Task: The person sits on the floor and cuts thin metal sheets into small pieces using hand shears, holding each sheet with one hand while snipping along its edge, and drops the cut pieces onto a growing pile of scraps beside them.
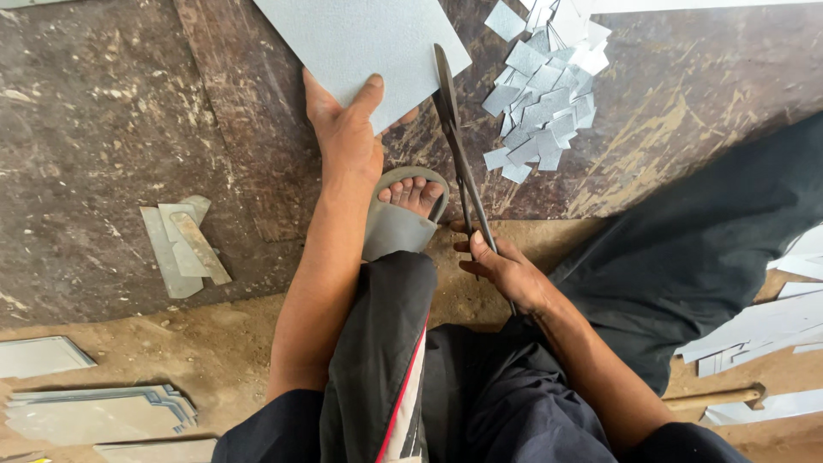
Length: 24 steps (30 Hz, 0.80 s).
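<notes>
Nearest the camera, the person sits on the floor [171,343] in dark trousers, one knee raised and the sandalled foot [403,210] planted between the two arms. The right hand [506,270] lies low beside that foot, fingers wrapped shut around the handles of the long metal shears [454,146], whose blades run away from the body toward the sheet. The right forearm angles in from the lower right, wrist slightly bent.

Further out, the left arm stretches nearly straight past the knee. The left hand [347,129] pinches the near edge of the grey sheet [360,43], thumb on top and the other fingers underneath, holding it flat on the dark board [103,111] with its right edge just beside the shear blades.

Beyond the shears lies a heap of small cut pieces [540,103], so a good many cuts look done; most of the sheet is whole, so much seems left. A few longer offcut strips [180,244] lie to the left, and stacked sheets [94,411] rest near the left thigh.
</notes>
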{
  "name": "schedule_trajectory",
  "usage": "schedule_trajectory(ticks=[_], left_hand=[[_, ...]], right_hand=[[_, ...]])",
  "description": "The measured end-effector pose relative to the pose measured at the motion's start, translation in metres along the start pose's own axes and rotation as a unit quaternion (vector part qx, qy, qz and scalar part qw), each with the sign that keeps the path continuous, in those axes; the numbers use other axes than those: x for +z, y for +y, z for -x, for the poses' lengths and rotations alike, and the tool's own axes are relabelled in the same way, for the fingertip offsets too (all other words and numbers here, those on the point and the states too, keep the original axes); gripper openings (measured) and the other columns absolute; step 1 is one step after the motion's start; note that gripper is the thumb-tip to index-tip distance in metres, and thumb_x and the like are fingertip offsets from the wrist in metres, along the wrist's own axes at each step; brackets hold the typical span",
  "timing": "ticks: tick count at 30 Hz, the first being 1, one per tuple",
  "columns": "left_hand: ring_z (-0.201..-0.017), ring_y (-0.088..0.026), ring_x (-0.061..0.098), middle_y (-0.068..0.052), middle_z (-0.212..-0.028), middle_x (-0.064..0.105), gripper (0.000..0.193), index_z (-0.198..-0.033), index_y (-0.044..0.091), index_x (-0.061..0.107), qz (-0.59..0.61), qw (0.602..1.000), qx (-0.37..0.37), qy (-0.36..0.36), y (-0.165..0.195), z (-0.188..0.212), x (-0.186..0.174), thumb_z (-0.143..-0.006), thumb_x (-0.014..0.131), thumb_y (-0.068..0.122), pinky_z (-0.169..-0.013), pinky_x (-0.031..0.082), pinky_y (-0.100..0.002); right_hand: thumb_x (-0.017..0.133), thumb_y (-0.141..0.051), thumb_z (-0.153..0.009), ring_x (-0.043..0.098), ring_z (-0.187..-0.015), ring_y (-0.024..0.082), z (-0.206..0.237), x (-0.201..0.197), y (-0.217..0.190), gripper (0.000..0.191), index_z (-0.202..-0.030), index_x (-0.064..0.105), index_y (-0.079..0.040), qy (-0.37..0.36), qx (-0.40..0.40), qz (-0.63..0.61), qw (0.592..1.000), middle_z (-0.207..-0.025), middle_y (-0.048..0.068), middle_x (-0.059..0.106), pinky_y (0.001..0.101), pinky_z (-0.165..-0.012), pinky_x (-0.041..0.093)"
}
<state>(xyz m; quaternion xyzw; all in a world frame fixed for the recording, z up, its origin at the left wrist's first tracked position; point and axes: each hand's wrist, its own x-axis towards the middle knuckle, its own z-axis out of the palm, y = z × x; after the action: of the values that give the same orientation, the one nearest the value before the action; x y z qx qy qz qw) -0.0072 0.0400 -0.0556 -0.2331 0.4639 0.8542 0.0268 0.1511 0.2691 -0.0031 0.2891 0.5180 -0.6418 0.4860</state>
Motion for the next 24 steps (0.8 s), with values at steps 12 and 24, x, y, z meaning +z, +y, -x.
schedule_trajectory(ticks=[12, 24], left_hand=[[-0.109, -0.035, 0.070, -0.021, -0.130, 0.055, 0.060, -0.145, 0.010, 0.027, -0.016, 0.999, -0.012, 0.034, 0.000, 0.000, 0.005, -0.096, 0.056, -0.008, -0.067, 0.072, -0.050], [-0.104, -0.036, 0.068, -0.024, -0.128, 0.055, 0.060, -0.147, 0.004, 0.029, 0.026, 1.000, -0.006, 0.012, 0.003, 0.003, 0.001, -0.096, 0.057, -0.009, -0.062, 0.068, -0.049]], right_hand=[[0.046, -0.039, -0.106, 0.056, -0.054, 0.018, -0.033, -0.004, 0.020, 0.054, -0.074, 0.064, 0.001, 0.119, -0.075, 0.286, 0.948, -0.058, 0.009, 0.057, 0.0381, -0.055, 0.047], [0.039, -0.036, -0.102, 0.066, -0.080, 0.014, -0.010, 0.021, -0.035, 0.041, -0.091, 0.068, -0.010, 0.130, 0.093, -0.014, 0.987, -0.085, 0.001, 0.071, 0.0302, -0.076, 0.052]])
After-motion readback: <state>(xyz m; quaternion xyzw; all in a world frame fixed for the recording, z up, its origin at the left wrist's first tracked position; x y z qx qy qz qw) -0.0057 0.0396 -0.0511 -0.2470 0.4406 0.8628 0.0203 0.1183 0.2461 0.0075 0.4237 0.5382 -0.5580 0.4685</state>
